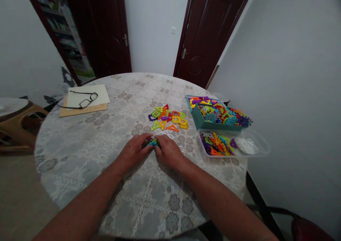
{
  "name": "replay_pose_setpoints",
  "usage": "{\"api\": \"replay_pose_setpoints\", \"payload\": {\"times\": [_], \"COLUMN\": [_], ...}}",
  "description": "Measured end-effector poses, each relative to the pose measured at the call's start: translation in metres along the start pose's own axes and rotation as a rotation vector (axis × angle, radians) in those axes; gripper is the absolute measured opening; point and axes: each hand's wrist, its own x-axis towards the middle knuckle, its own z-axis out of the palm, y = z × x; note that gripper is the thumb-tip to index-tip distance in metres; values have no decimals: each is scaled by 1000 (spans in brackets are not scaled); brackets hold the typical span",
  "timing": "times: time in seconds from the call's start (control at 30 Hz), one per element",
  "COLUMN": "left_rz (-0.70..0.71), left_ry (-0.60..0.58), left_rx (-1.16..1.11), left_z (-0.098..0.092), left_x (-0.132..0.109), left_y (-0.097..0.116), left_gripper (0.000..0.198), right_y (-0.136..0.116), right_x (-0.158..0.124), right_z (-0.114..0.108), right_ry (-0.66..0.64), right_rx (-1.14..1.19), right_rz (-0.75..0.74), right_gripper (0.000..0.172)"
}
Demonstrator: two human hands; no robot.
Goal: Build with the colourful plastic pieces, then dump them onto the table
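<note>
Pale walls (154,27) are enclosing the room; two dark red doors, one left (97,31) and one right (209,31), are standing closed or nearly so, far beyond my fingers. Shelving (60,35) is showing at far left.

Surface: round table (119,198), grey floral cover, spreading beneath and around my fingers.

Hands, two: my left hand (134,149) and my right hand (169,151) are meeting low over the cover, forearms reaching from the near edge. Fingers of both are curling inward and grasping one small blue-green piece (153,142), mostly hidden; its exact shape I am not able to tell.

Loose pieces (165,117), orange, yellow, lime, red and purple: lying in a heap just beyond my fingertips. White outline pieces (165,132): lying between that heap and my fingers, one more beside my right hand.

Teal box (198,119), brimming with coloured pieces: sitting beyond my fingers, to the right. Clear tub (221,156), holding further pieces: standing nearer, right of my fingers, a clear lid (263,145) adjoining it and bearing white items.

Black-framed glasses (90,99), one pair: resting on papers (102,95), well left and beyond my fingers.
</note>
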Motion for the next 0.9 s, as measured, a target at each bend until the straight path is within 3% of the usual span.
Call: {"api": "replay_pose_setpoints", "payload": {"times": [0.27, 0.37, 0.43, 0.53, 0.67, 0.77, 0.9], "left_rz": [11, 19, 13, 6, 16, 11, 3], "left_ry": [-77, -71, -78, -117, -155, -159, -154], "left_rx": [-17, -6, 4, 31, 63, 72, 90], "left_z": [-9, -10, -10, -8, -5, -5, -5], "left_x": [0, 1, 3, 6, 7, 7, 8], "left_y": [13, 14, 11, 6, 3, 2, 0], "left_gripper": [48, 49, 49, 48, 47, 47, 46], "right_y": [-11, -8, -1, 19, 65, 104, 143], "right_x": [-11, -24, -36, -60, -99, -122, -134], "right_z": [-9, -33, -58, -101, -149, -169, -179], "right_ry": [-11, 71, 205, 477, 766, 843, 758], "right_rx": [-96, -103, -85, -70, -170, -322, -507], "right_rz": [45, 55, 62, 142, 323, 452, 569], "right_gripper": [26, 29, 31, 30, 33, 37, 39]}}
